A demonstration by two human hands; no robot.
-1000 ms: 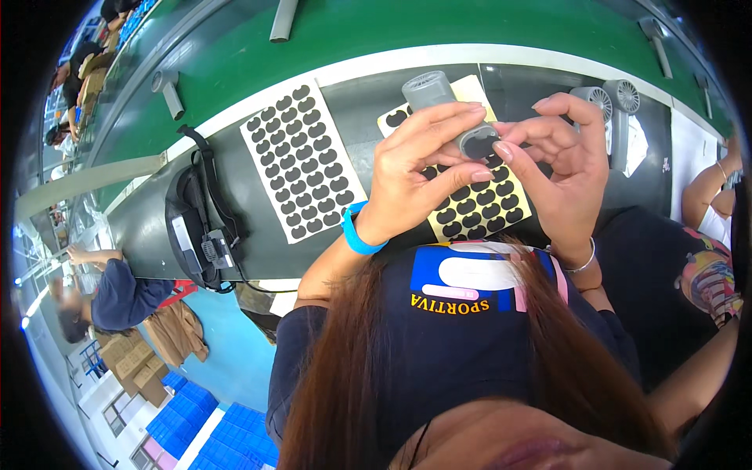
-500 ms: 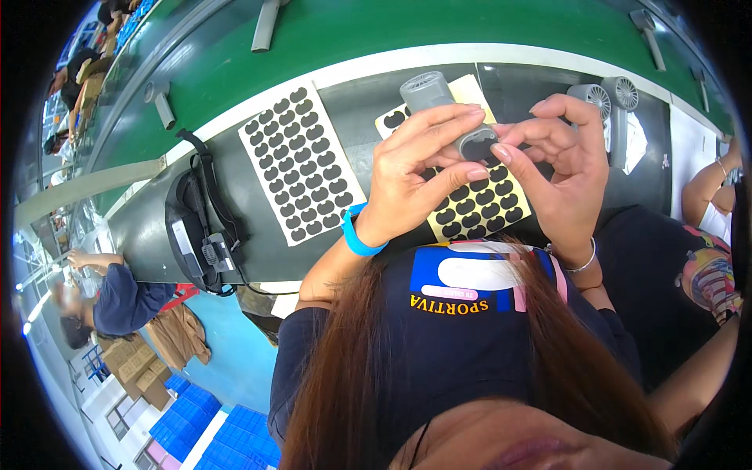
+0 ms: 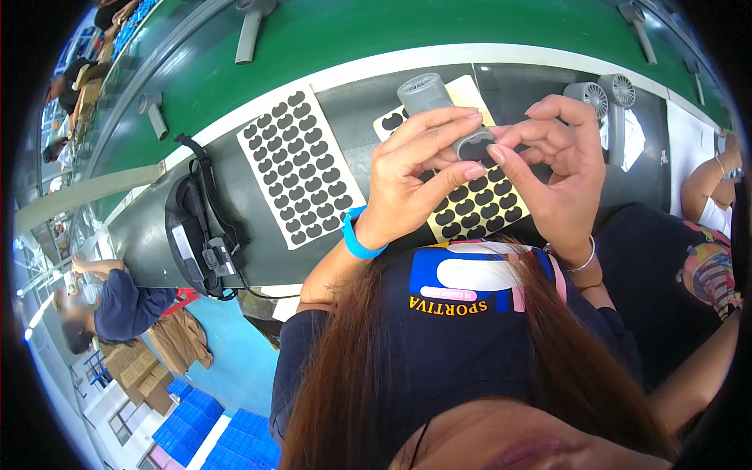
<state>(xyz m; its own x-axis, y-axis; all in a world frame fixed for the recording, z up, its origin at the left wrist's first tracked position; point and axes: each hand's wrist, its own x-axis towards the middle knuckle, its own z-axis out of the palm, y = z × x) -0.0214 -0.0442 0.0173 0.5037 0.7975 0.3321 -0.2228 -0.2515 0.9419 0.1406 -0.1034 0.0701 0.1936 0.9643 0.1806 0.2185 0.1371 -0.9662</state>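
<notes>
My left hand [image 3: 403, 176] is wrapped round a grey handheld fan [image 3: 424, 92], whose round grille head points away from me. The base end of its handle faces me, between my two hands. Over that end lies a black sticker [image 3: 475, 149] with notched sides. My right hand [image 3: 560, 168] pinches at the sticker's right edge with thumb and forefinger, its other fingers curled loosely. Beneath my hands is a yellowish sheet of black stickers [image 3: 489, 210], partly hidden by them. A second, white sticker sheet [image 3: 299, 164] lies to the left of my left hand.
A black strapped pouch [image 3: 196, 227] with a small device and cable sits at the table's left. Two grey fans [image 3: 619, 117] lie at the right, on white wrapping. Beyond the table runs a green conveyor [image 3: 345, 35] carrying spaced fans. A co-worker's arm [image 3: 705, 188] is at far right.
The black sticker now covers the handle's end more squarely. Both hands have barely moved. Fans on the green conveyor have shifted left.
</notes>
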